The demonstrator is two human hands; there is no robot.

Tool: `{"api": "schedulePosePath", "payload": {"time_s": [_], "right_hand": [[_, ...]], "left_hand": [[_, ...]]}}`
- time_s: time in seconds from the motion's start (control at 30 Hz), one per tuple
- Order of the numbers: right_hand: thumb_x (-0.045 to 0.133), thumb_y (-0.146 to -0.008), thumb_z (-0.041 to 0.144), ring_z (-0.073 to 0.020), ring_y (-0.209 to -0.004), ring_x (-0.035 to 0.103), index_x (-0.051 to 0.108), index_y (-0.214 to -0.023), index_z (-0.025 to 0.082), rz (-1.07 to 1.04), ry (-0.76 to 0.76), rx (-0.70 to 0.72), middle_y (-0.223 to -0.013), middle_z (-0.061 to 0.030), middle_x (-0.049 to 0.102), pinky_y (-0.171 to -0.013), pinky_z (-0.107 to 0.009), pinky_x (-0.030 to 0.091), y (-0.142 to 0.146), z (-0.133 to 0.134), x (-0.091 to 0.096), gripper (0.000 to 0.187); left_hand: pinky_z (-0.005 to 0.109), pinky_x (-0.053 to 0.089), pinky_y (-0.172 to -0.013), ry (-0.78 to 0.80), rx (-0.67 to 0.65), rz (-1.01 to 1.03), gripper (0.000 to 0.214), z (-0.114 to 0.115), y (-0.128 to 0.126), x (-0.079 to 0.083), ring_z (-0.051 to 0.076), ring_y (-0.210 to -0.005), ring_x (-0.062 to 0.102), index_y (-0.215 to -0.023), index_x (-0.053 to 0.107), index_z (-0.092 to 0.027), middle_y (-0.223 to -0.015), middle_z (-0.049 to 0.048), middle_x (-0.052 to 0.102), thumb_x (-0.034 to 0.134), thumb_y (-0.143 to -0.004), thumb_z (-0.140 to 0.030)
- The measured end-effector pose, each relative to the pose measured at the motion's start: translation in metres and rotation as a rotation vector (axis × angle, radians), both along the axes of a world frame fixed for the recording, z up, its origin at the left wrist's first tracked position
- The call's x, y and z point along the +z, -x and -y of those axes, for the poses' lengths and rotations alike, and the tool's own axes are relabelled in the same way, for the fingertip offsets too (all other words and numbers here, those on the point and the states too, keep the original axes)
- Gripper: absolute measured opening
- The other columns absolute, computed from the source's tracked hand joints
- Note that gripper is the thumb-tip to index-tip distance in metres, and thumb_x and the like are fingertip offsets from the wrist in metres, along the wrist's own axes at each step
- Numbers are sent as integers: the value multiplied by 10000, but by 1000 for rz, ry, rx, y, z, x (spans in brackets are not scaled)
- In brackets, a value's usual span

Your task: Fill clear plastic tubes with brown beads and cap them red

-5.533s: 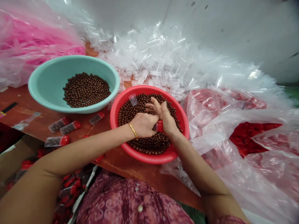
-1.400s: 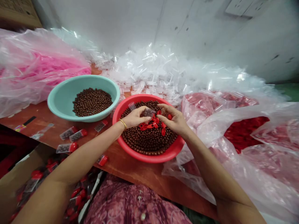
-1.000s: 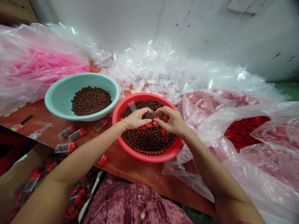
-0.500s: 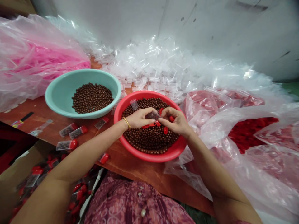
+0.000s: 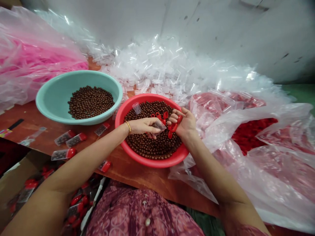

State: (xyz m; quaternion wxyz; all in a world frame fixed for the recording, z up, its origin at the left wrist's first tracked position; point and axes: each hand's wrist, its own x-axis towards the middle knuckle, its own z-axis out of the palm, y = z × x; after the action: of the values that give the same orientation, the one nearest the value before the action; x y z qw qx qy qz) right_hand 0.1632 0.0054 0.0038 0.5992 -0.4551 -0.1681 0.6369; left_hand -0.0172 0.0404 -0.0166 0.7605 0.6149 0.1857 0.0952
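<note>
My left hand (image 5: 144, 126) grips a small clear plastic tube (image 5: 160, 126) filled with dark brown balls, held over the red basin (image 5: 147, 161). Just to its right, my right hand (image 5: 187, 125) is turned palm up with curled fingers, cupping several red plastic caps (image 5: 173, 127). More red caps (image 5: 157, 115) show behind the left fingers; what supports them is hard to make out. Brown balls (image 5: 152, 149) fill much of the basin below both hands. One clear tube (image 5: 136, 108) lies on the balls at the basin's back left.
A teal basin (image 5: 46, 113) with brown balls stands at left. Capped, filled tubes (image 5: 76, 140) lie on the table before it, above a box (image 5: 14, 177) of more. Clear tubes (image 5: 157, 62) pile along the wall. A plastic bag (image 5: 219, 127) of red pieces lies right, pink ones (image 5: 41, 59) left.
My hands have moved apart: the right has turned palm up and opened somewhat around the red caps, while the left keeps the filled tube. The view has shifted slightly right.
</note>
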Motion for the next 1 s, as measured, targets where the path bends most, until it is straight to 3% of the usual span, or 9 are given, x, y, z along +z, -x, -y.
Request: {"api": "schedulePosePath", "payload": {"time_s": [0.1,0.2,0.37,0.5,0.57,0.73,0.8,0.87,1.0], "right_hand": [[492,-766,253,-65,-411,342,411,-637,203,-13,-132,-97,-488,89,315,-494,-218,432,15,-6,3,160],[536,-701,236,-76,-492,448,465,-685,211,110,-167,-66,-552,74,402,-569,-232,464,29,-8,0,77],[509,-734,347,-108,-637,557,575,-756,200,618,-226,77,-730,8,593,-583,-229,463,17,6,-11,163],[511,-776,400,-99,-452,503,607,-781,182,956,-104,243,-531,28,562,-458,-220,392,-3,24,-5,239],[554,-747,378,-93,-417,501,605,-744,170,965,-23,336,-478,30,550,-454,-213,396,-8,30,1,215],[603,-612,275,-88,-435,527,607,-772,163,624,22,566,-637,7,622,-459,-232,452,-10,33,3,195],[560,-648,279,-74,-407,459,608,-806,168,652,-40,488,-614,26,575,-414,-227,415,-10,31,-2,200],[499,-728,284,-83,-444,445,625,-904,178,832,-172,315,-642,25,556,-432,-231,414,-10,31,-6,240],[422,-858,258,-157,-713,548,605,-1141,210,1367,-560,113,-784,-27,572,-703,-309,487,-5,32,-9,340]], "left_hand": [[230,485,-650,39,-31,34,397,2,-1,1,81,-689,591,-914,548,-146,-789,-30,554,750,-662,-377],[247,491,-687,47,12,89,368,2,-1,2,74,-681,575,-854,546,-131,-764,-28,559,762,-652,-351],[230,451,-655,9,95,87,285,0,-2,1,66,-657,536,-838,568,-111,-736,-21,572,740,-673,-267],[250,459,-717,-76,155,80,248,-3,-2,3,78,-709,549,-874,590,-103,-793,6,612,714,-694,-222],[253,460,-739,-133,167,87,240,-3,-2,4,82,-729,553,-880,599,-103,-807,12,623,710,-696,-210],[245,466,-744,-148,150,130,272,-2,0,5,82,-751,567,-913,590,-103,-834,18,626,709,-703,-228],[241,474,-714,-120,152,124,289,-1,-1,3,85,-735,582,-930,570,-105,-822,18,619,697,-722,-260],[239,481,-676,-88,159,103,306,0,-1,1,91,-712,603,-945,544,-114,-806,13,609,680,-740,-297],[243,492,-635,-74,172,87,318,1,-3,0,85,-646,610,-944,495,-132,-808,5,596,644,-762,-346]]}}
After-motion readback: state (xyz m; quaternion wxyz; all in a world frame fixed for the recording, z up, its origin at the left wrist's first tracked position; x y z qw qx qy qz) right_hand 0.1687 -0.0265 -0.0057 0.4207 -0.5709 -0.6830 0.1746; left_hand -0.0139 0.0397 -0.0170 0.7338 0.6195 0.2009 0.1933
